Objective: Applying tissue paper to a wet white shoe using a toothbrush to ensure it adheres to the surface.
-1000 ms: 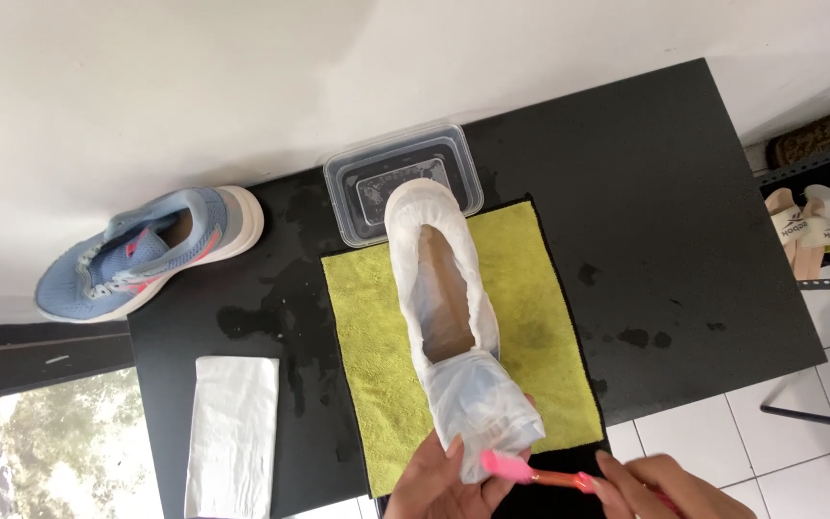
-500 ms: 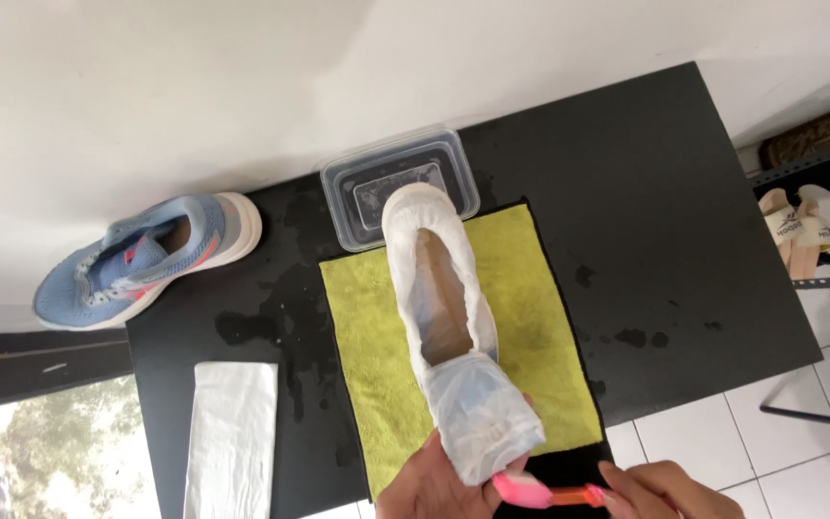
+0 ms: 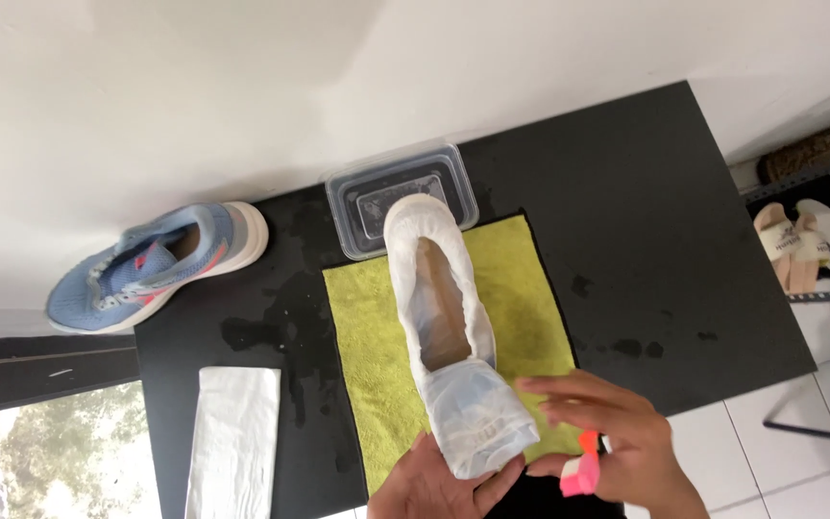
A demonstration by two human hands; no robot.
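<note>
While gripping the near toe end of a white slipper from underneath, left hand curled shut around it at the near edge. Slipper lying lengthwise on a yellow-green cloth, heel reaching the clear plastic tub at the far side. Right hand just right of the toe, fingers spread, pinching a pink brush. Blue sneaker far left, white folded towel near left, all on a black table.

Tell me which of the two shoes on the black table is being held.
The white slip-on shoe on the yellow-green cloth, its toe gripped by the left hand. The blue running shoe sits untouched by the wall.
</note>
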